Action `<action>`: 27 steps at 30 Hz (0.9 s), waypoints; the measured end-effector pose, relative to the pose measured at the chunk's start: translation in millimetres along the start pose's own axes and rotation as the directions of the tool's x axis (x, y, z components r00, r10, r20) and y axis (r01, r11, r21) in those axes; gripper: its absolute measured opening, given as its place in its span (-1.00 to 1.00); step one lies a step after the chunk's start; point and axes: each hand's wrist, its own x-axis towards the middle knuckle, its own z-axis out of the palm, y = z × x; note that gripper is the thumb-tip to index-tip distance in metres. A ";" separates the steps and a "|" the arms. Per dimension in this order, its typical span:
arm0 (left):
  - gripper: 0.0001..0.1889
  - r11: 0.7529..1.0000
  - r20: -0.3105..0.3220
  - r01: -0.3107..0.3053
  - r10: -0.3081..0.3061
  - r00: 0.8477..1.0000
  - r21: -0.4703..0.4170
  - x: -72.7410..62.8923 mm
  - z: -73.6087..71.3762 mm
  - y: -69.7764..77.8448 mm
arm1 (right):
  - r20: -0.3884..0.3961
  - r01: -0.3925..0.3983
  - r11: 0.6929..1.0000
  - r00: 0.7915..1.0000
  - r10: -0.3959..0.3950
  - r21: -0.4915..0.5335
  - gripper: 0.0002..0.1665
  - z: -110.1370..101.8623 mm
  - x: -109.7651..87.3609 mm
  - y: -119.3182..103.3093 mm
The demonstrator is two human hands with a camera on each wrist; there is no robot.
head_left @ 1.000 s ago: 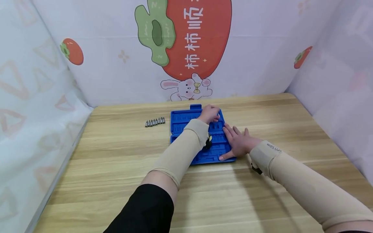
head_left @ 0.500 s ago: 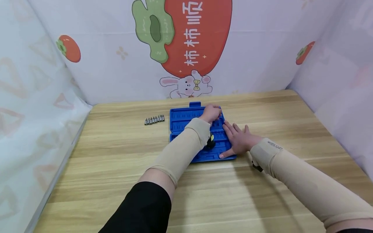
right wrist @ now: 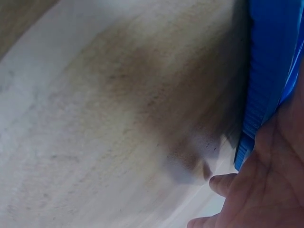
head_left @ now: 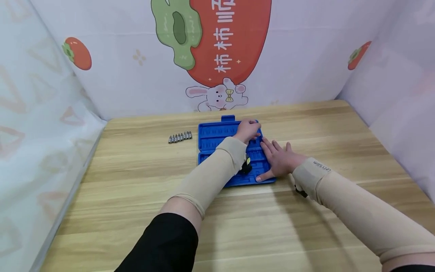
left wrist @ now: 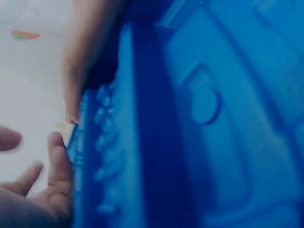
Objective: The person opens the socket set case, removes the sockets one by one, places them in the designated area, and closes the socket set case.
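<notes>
A blue plastic bit case (head_left: 217, 130) lies unfolded on the table, with moulded slots in both halves. My left hand (head_left: 247, 130) reaches across it to the far right corner, fingers curled down there; whether anything is pinched between them is hidden. In the left wrist view, part of my left hand (left wrist: 88, 57) shows at the case's edge. My right hand (head_left: 280, 160) rests with spread fingers against the case's right side, its thumb on the near right corner. In the right wrist view, its palm (right wrist: 273, 185) lies beside the blue edge. Several metal screwdriver bits (head_left: 180, 137) lie in a row left of the case.
The wooden table (head_left: 136, 189) reaches back to a white printed backdrop (head_left: 119, 75). White cloth hangs along the left (head_left: 40, 113) and right sides. A latch tab (head_left: 228, 118) sticks out from the case's far edge.
The head view has tilted slightly upwards, so the scene sits differently in it. My left hand has shifted a little at the case's far corner; the right hand stays in place.
</notes>
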 end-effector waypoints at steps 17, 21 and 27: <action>-0.80 0.997 -0.109 -0.017 0.008 0.994 -0.078 14.0 -7.9 -9.4 | -0.015 0.008 1.000 1.000 -0.008 0.011 0.55 -1.9 -2.3 -4.6; -0.82 0.999 -0.138 -0.015 0.010 0.990 -0.035 16.6 -10.1 -9.6 | -0.012 0.008 1.000 1.000 -0.008 0.009 0.56 -2.7 -3.3 -5.2; -0.91 0.995 -0.093 -0.054 0.062 0.994 0.084 16.9 -8.8 -10.3 | 0.007 -0.008 1.000 1.000 0.008 -0.003 0.56 -2.9 -3.1 -4.7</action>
